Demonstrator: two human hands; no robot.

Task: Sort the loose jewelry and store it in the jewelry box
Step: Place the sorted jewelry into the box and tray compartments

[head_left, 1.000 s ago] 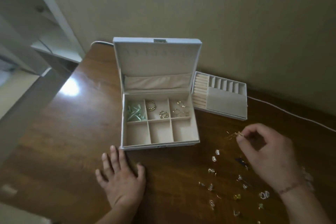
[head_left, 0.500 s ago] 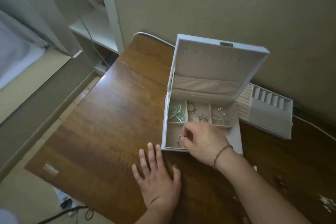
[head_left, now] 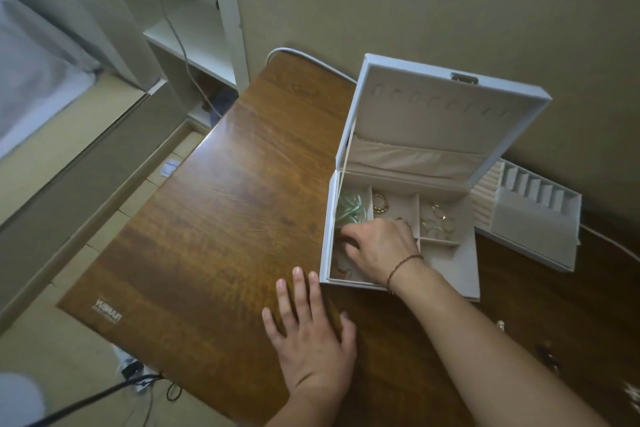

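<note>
Both hands work at a wooden table (head_left: pixel 214 218): the left hand (head_left: pixel 311 340) lies flat, fingers spread and holding nothing, just before the box (head_left: pixel 398 218), which stands open near the table's far edge. The right hand (head_left: pixel 377 246) reaches into the front-left compartment, fingers curled downward; whether they pinch a piece cannot be told. Green pieces (head_left: pixel 349 211) and gold rings (head_left: pixel 438 220) fill the back compartments; a tray (head_left: pixel 533 225) sits beside the box. Loose jewelry (head_left: pixel 550 357) glints near the right edge. Such pieces look light, small and snag-prone, best pinched at fingertips by hoop or post.
</note>
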